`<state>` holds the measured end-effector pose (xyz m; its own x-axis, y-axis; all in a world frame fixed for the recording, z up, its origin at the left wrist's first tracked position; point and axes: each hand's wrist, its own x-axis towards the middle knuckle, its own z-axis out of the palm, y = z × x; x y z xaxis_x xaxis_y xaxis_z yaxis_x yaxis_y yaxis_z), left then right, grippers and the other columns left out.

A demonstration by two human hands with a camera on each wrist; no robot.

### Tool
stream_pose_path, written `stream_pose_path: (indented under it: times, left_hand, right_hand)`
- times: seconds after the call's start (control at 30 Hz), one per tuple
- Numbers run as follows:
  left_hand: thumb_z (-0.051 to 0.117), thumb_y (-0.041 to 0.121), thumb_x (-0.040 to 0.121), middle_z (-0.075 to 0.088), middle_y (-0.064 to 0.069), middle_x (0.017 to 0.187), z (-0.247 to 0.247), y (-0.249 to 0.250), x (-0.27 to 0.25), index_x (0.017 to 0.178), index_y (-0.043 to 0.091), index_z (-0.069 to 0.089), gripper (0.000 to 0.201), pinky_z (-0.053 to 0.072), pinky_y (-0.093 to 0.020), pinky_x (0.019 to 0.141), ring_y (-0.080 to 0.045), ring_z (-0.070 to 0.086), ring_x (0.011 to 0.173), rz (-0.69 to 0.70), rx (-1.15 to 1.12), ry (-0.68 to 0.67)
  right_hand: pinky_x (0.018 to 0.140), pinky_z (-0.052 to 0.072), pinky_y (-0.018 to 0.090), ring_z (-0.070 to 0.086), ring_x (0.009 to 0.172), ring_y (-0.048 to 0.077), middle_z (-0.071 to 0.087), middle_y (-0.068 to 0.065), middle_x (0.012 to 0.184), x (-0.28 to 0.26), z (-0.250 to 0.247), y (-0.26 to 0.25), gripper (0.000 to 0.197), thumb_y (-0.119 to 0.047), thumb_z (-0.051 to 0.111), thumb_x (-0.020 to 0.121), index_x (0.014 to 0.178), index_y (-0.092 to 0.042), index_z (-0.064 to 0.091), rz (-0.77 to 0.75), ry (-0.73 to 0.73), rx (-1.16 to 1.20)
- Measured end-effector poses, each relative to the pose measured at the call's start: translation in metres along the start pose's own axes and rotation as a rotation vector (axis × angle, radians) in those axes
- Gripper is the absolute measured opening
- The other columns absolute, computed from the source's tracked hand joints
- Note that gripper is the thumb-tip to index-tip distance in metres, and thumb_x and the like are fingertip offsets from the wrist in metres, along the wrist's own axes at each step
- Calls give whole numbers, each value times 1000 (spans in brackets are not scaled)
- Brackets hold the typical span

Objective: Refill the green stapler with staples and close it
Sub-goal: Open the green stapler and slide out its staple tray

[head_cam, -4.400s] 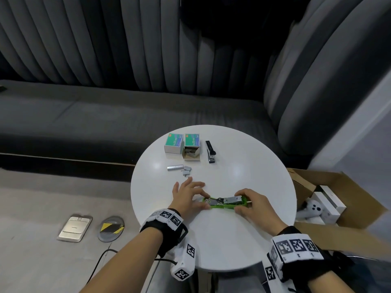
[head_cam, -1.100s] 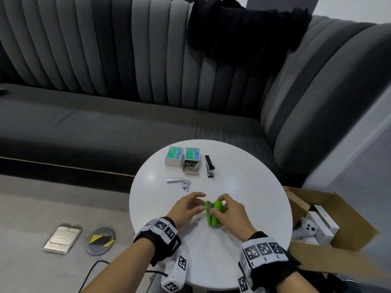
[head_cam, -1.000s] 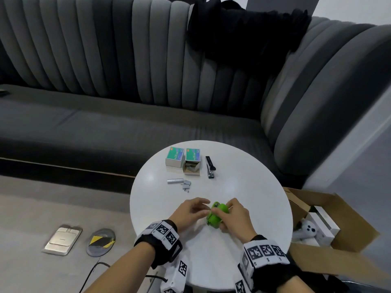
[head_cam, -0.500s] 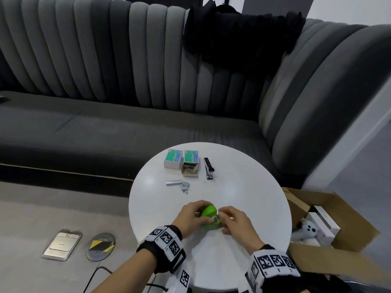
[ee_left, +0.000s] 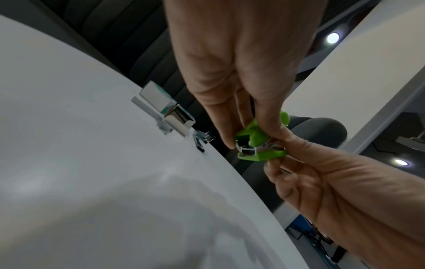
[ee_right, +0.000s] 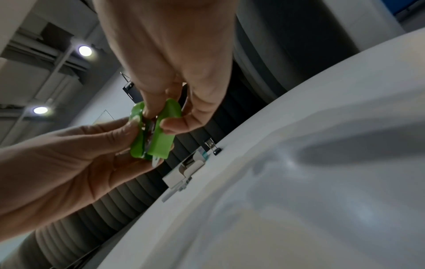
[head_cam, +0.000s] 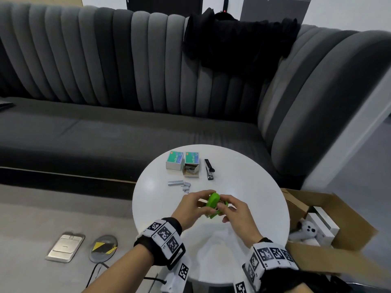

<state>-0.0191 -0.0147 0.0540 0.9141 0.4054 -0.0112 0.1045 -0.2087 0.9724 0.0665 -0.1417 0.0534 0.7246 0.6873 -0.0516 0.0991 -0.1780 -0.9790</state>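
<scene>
The small green stapler (head_cam: 213, 201) is held just above the white round table (head_cam: 254, 187), between both hands. My left hand (head_cam: 201, 205) pinches its green top; the thumb and fingers (ee_left: 226, 138) curl round it in the left wrist view. My right hand (head_cam: 222, 208) pinches the other green half (ee_right: 136, 131) from the right. The two halves stand a little apart in a narrow V, and the metal magazine (ee_left: 247, 150) shows between them. Loose staple strips (head_cam: 177, 182) lie on the table beyond the hands.
Two green staple boxes (head_cam: 174, 160) (head_cam: 192, 163), one of them open, and a black stapler (head_cam: 209, 169) sit at the table's far side. A grey sofa (head_cam: 105, 127) curves behind. An open cardboard box (head_cam: 330, 218) stands on the floor to the right.
The stapler lay flat and fully open on the table. Both hands have lifted it, turned it on end and folded its halves close together.
</scene>
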Motion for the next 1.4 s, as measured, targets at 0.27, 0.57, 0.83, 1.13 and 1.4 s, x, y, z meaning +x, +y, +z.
stream_pose_path:
  times: [0.27, 0.57, 0.83, 1.13, 1.4]
  left_hand:
    - [52, 26, 91, 61, -8, 99, 4, 24, -10, 104, 13, 61, 20, 48, -30, 83, -17, 55, 89, 179, 303, 116]
    - [34, 15, 98, 52, -3, 88, 19, 21, -14, 102, 2, 56, 26, 41, -3, 60, -9, 50, 74, 70, 129, 205]
    - [33, 17, 98, 55, -4, 88, 20, 22, -16, 107, 4, 55, 27, 43, -10, 61, -6, 51, 73, -53, -40, 225]
    - [33, 40, 96, 48, 5, 68, 11, 22, -22, 78, 16, 43, 32, 35, -23, 58, -9, 45, 62, -65, 177, 73]
    - [27, 34, 99, 40, 4, 66, 13, 21, -22, 66, 20, 32, 36, 32, -21, 57, -10, 38, 60, -34, 182, 130]
  right_hand:
    - [53, 43, 15, 51, 63, 9, 61, -2, 77, -10, 9, -13, 8, -20, 48, 94, 93, -18, 57, -91, -22, -51]
    - [55, 39, 14, 49, 65, 14, 56, -1, 74, -18, 29, -19, 17, -23, 44, 95, 86, -10, 52, -62, 103, -103]
    - [50, 36, 11, 43, 60, 10, 53, -1, 70, -19, 38, -17, 21, -23, 45, 94, 87, -6, 54, -74, 171, -125]
    - [62, 42, 27, 50, 67, 19, 55, 4, 71, -20, 35, -14, 27, -21, 38, 97, 74, -12, 50, 70, 25, 48]
    - [57, 38, 25, 43, 56, 13, 48, -1, 61, -22, 42, -20, 27, -23, 40, 96, 72, -10, 44, 38, 72, 11]
